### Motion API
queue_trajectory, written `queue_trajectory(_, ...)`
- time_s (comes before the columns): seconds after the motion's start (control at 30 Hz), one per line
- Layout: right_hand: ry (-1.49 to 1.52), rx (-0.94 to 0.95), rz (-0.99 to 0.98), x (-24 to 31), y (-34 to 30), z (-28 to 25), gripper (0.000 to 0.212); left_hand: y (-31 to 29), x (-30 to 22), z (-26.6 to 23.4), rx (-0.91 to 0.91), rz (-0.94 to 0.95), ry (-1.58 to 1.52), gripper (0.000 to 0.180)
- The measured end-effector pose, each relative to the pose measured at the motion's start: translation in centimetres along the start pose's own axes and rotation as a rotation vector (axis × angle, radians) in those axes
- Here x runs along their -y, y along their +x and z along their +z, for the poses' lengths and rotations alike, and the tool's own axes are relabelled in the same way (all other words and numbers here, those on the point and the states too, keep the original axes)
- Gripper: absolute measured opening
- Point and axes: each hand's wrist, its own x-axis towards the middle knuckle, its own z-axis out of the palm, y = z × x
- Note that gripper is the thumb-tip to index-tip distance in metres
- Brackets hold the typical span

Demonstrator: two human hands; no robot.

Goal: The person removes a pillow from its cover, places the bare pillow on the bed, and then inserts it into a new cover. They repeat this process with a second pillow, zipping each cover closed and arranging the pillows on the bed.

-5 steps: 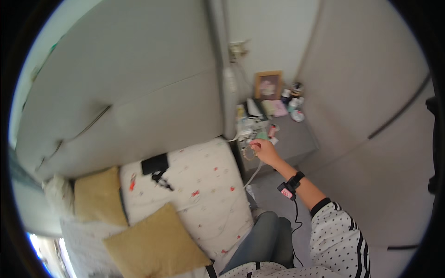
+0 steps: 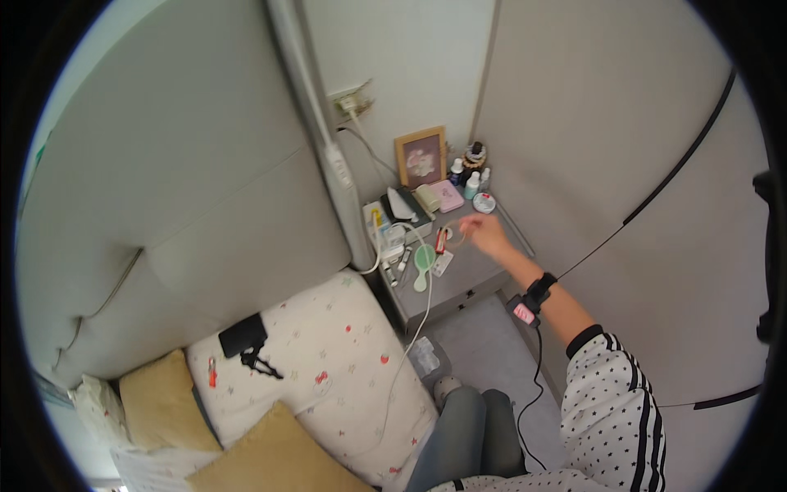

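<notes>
Over the grey nightstand surface, a thin ring-like loop hangs just left of the right hand, whose fingers seem to pinch it, though blur leaves that uncertain. Directly below-left lie a red tool and green hand mirror; the left hand is out of view

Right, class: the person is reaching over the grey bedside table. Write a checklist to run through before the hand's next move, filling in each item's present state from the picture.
1. Right hand is over the bedside table: ok.
2. Something thin and ring-shaped shows at the fingers; whether it is gripped: cannot tell, the hand is blurred.
3. Bare table surface is free below the hand: ok.
4. Bottles and picture frame at the back stand apart from the hand: ok.
5. Green hand mirror and white cable lie left of the hand, not under it: ok.
6. Left hand in view: not ok, it does not show.
</notes>
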Motion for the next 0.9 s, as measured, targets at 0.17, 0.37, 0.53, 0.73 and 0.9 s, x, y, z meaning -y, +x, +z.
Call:
queue_trajectory(0.17,0.450,-0.308,0.298,-8.8,-3.6,-9.7,0.013,-1.7,7.4,-3.0,-0.229,0.003,0.212,0.026)
queue_trajectory(0.37,0.798,-0.480,0.378,-15.9,-8.7,-11.9,0.012,-1.7,14.5,-5.4,-0.271,0.065,0.288,0.027)
queue_trajectory(0.53,0.733,-0.636,0.463,-17.4,-9.5,-12.0,0.012,-2.6,17.9,-9.2,-0.310,0.066,0.299,0.029)
queue_trajectory(0.73,0.426,-0.515,0.228,-22.7,-8.2,-12.7,0.020,-4.9,21.2,-16.6,-0.390,0.048,0.295,0.032)
queue_trajectory(0.9,0.302,-0.669,0.172,-21.6,-10.0,-15.7,0.021,-5.9,24.8,-18.7,-0.236,0.220,0.374,0.034)
